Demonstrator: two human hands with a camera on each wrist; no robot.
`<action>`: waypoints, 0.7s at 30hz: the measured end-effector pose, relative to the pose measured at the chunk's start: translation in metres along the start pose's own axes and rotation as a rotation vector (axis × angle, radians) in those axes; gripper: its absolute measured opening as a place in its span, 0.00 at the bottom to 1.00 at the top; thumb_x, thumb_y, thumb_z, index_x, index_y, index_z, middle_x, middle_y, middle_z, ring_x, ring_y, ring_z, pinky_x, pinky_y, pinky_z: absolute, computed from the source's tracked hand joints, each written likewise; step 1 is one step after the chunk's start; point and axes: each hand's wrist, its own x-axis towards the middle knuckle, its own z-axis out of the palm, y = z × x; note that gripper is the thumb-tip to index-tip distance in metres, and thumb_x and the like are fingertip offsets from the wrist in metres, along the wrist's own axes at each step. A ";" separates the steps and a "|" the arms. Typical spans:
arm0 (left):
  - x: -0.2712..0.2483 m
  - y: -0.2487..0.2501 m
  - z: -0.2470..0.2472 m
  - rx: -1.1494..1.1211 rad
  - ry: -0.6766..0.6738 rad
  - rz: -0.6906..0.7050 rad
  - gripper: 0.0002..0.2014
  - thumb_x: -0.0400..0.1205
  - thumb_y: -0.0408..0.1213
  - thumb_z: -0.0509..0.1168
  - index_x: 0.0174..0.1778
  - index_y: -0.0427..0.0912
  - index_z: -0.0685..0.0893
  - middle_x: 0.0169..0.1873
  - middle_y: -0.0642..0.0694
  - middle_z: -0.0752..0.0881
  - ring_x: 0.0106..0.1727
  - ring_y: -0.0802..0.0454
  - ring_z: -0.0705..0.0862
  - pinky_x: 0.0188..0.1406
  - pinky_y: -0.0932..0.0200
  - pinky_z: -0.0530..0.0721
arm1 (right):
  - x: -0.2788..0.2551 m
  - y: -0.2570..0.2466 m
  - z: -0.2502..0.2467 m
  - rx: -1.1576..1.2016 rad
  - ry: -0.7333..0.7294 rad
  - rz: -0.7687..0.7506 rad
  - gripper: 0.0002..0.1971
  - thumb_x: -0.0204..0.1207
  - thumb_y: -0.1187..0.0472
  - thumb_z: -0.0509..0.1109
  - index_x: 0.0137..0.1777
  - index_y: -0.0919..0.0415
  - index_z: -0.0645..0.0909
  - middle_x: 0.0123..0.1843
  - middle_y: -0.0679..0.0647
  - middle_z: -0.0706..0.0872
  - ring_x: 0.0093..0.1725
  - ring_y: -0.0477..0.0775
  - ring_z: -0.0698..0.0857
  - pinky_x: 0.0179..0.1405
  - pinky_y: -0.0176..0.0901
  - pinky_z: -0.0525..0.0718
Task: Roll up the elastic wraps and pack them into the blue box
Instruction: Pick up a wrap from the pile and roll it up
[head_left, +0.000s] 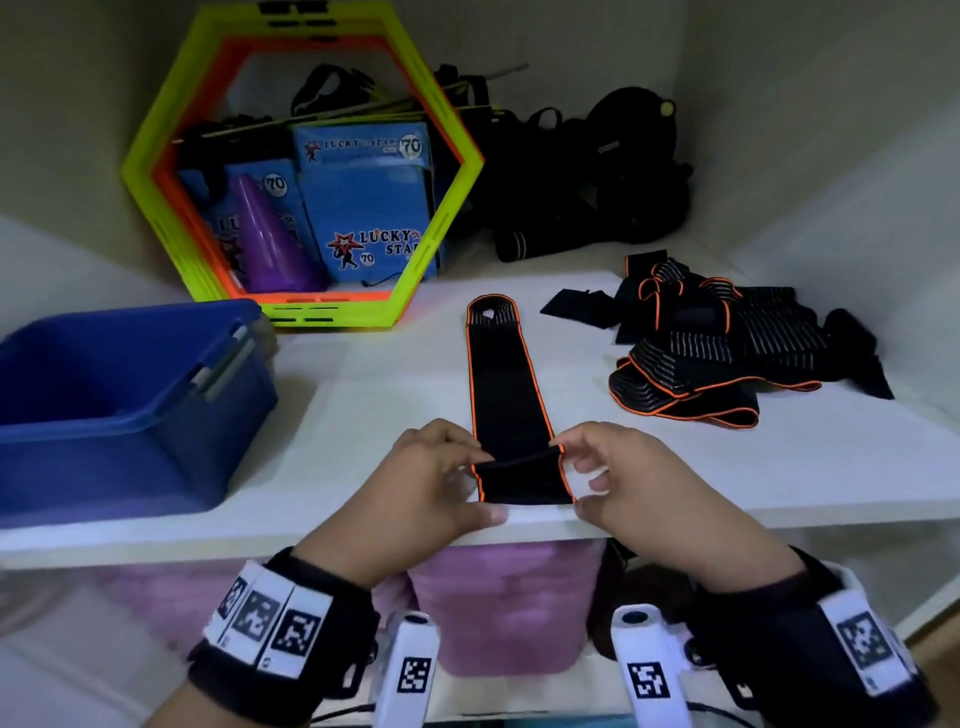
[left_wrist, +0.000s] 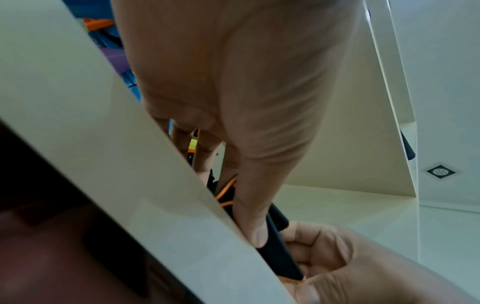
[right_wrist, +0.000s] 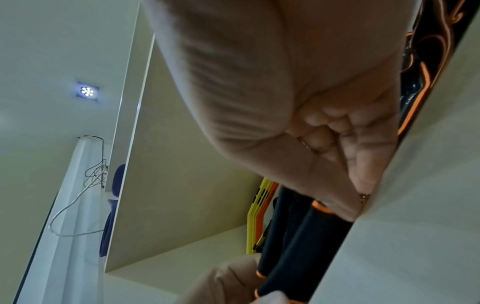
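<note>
A black elastic wrap (head_left: 506, 395) with orange trim lies stretched away from me on the white shelf (head_left: 363, 405). Its near end is folded over at the shelf's front edge. My left hand (head_left: 441, 467) pinches the left edge of that fold, and my right hand (head_left: 597, 467) pinches the right edge. In the left wrist view the thumb presses the black fold (left_wrist: 275, 242). The folded wrap (right_wrist: 298, 242) shows dark below my right palm. The blue box (head_left: 119, 400) stands open at the left of the shelf. A heap of more wraps (head_left: 727, 343) lies at the right.
A yellow and orange hexagon frame (head_left: 291, 161) leans at the back with blue packets (head_left: 363, 202) and a purple cone (head_left: 270, 239) behind it. Dark straps and gear (head_left: 587, 176) pile at the back right. A pink bin (head_left: 509, 597) sits below the shelf.
</note>
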 end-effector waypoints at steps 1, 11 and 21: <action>-0.002 -0.001 0.002 0.002 0.020 -0.004 0.18 0.70 0.52 0.82 0.56 0.64 0.88 0.55 0.64 0.80 0.61 0.59 0.76 0.61 0.66 0.75 | -0.001 -0.001 0.001 -0.046 0.003 -0.023 0.27 0.71 0.72 0.73 0.64 0.43 0.80 0.54 0.34 0.80 0.57 0.35 0.81 0.58 0.34 0.83; -0.011 -0.002 0.007 0.128 0.042 0.012 0.20 0.78 0.64 0.64 0.59 0.58 0.88 0.54 0.63 0.81 0.58 0.56 0.75 0.61 0.56 0.77 | -0.001 0.000 0.008 -0.192 0.045 -0.142 0.06 0.80 0.53 0.72 0.52 0.53 0.87 0.53 0.46 0.82 0.50 0.45 0.81 0.48 0.33 0.73; 0.017 0.010 0.019 0.034 0.221 -0.329 0.27 0.84 0.57 0.64 0.25 0.41 0.76 0.25 0.49 0.78 0.33 0.49 0.78 0.51 0.50 0.78 | 0.026 0.003 0.021 -0.159 0.250 0.028 0.28 0.82 0.48 0.68 0.32 0.73 0.79 0.33 0.66 0.82 0.36 0.62 0.81 0.39 0.54 0.78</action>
